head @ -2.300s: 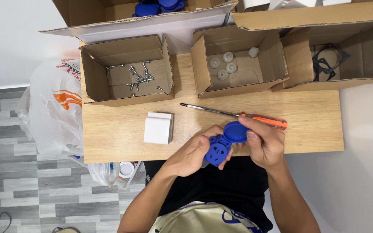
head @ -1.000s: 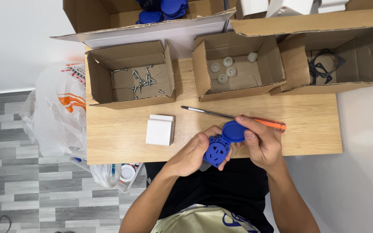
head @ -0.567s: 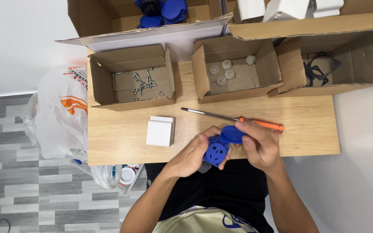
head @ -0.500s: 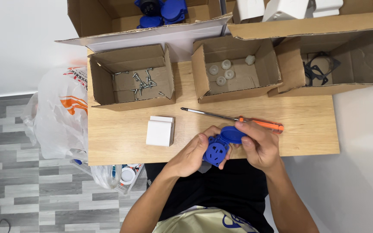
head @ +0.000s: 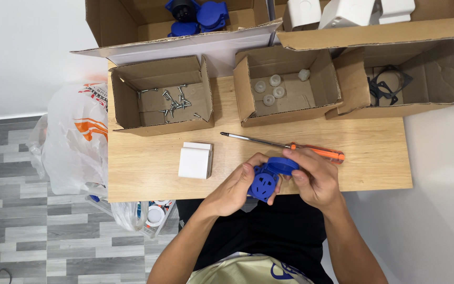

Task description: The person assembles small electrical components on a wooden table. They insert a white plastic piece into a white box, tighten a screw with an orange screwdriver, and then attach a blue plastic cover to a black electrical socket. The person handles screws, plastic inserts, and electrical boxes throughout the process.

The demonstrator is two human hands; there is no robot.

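Now I am gripping the blue socket (head: 265,181) (lid open) with my left hand (head: 236,185) and right hand (head: 313,178).

Bare forearms, black shirt, cream apron with blue print

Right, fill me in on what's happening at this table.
A person seated at a wooden table holds a blue socket part with a hinged lid in both hands: left hand under the body, right hand at the lid. An orange-handled screwdriver lies on the table just beyond the hands, and a small white box sits to the left. Open cardboard boxes behind hold screws, small white caps and black gaskets.
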